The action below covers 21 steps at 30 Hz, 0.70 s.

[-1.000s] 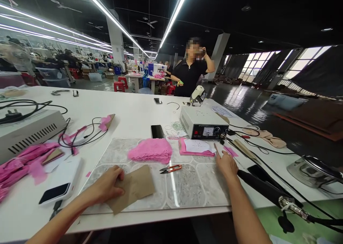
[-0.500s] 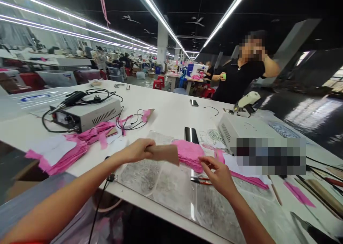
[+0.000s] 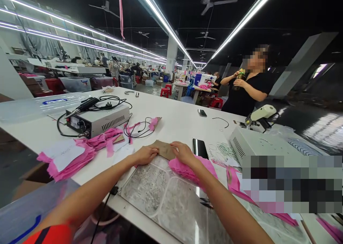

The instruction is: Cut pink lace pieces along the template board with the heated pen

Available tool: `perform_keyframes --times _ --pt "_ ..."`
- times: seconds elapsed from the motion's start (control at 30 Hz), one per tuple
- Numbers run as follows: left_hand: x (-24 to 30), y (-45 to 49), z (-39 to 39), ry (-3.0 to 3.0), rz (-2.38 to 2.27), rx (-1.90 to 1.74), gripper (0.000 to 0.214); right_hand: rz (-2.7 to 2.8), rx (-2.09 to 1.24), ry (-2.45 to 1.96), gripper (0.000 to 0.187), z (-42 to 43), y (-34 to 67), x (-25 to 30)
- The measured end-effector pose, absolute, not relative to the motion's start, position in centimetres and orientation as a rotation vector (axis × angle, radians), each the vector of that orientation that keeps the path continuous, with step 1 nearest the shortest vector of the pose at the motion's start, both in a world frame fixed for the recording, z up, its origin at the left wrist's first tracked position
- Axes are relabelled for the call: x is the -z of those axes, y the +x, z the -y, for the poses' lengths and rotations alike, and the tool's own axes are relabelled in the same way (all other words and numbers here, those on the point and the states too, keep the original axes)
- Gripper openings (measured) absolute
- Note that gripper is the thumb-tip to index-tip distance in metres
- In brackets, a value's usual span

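Observation:
A brown piece that looks like cardboard (image 3: 164,149) is held between my two hands above the near edge of the table. My left hand (image 3: 146,154) grips its left end with closed fingers. At its right end, the fingers of my right hand (image 3: 183,153) are closed on the edge. Just below my right hand lies a stack of pink fabric pieces (image 3: 184,172) on a clear, worn plastic mat (image 3: 182,204). Thread snips (image 3: 205,203) lie on the mat, partly hidden behind my right forearm.
At left, a grey box device (image 3: 107,118) with a cabled handpiece stands behind more pink fabric (image 3: 71,165) and white paper. A phone (image 3: 200,148) lies beyond the stack. To the right is another pale box (image 3: 268,144). A person in black (image 3: 249,90) stands across the table holding a bottle.
My right hand has moved left from the pink stack to the brown piece. The piece now sits between both hands. The view has shifted, and the person opposite now holds a bottle in both hands.

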<state>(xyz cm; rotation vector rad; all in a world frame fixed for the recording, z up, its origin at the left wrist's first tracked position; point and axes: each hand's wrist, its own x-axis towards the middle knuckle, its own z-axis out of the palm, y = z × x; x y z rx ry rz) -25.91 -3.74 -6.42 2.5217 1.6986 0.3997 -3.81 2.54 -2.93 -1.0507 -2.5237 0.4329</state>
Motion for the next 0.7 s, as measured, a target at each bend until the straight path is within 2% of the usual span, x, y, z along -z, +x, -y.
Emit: perform_keyframes --times 0.17,0.3,0.4,0.53,0.7 --pt "6.5 -25.9 1.9 2.410 -1.854 -0.322 0.033 2.779 -0.468 -1.148 0.043 -3.9 -6.7 3.8" --pt "8.0 -26.3 1.4 2.382 -1.854 -0.233 0.053 2.896 -0.474 -1.221 0.041 -4.4 -7.3 4.2" --pt "8.6 -26.7 1.4 2.358 -1.858 -0.159 0.053 2.888 -0.500 -1.239 0.045 -4.4 -7.3 4.0" --pt "7.8 -26.5 1.1 2.386 -1.866 -0.137 0.052 2.770 -0.574 -1.178 0.059 -4.4 -6.2 2.7" --pt "5.7 -26.0 0.7 2.466 -1.814 -0.212 0.037 2.479 -0.591 -1.208 0.043 -2.9 -0.1 0.2"
